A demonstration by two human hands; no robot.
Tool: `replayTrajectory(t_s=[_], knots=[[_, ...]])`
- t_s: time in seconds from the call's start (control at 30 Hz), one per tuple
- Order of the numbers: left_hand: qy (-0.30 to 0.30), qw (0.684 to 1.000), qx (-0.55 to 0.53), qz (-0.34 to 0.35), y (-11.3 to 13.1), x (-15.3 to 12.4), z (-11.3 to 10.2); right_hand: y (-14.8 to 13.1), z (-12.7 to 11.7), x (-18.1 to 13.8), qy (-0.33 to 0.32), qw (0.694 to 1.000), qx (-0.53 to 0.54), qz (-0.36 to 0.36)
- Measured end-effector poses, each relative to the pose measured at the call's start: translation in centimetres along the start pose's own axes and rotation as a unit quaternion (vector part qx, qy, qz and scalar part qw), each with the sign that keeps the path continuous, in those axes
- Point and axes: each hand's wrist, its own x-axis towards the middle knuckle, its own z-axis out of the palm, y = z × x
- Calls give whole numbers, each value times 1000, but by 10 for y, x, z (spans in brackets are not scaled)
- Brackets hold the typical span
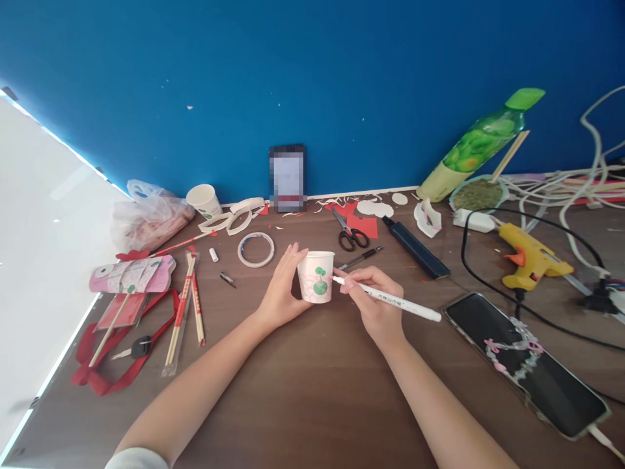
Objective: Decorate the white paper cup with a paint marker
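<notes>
A small white paper cup [316,276] with a green leaf print stands upright on the brown table [312,391]. My left hand [283,290] wraps round its left side, fingers over the rim's back. My right hand [374,301] pinches a white marker pen [390,299], whose tip touches the cup's right side, the pen's tail pointing right.
Scissors [349,233], a tape roll [256,249] and a dark tube [416,248] lie behind the cup. A yellow glue gun [531,259], cables and a phone [527,361] are to the right. Chopsticks [188,303], a paper fish [131,275], a key on a red strap [137,348] lie left. A green bottle [481,142] leans on the blue wall.
</notes>
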Motion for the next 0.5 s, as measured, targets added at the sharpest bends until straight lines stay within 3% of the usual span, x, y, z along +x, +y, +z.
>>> replayTrajectory(t_s=[0.5], knots=[[-2,1000,-10,20,1,1,-1,-4,4,0,5,999,-39,6]])
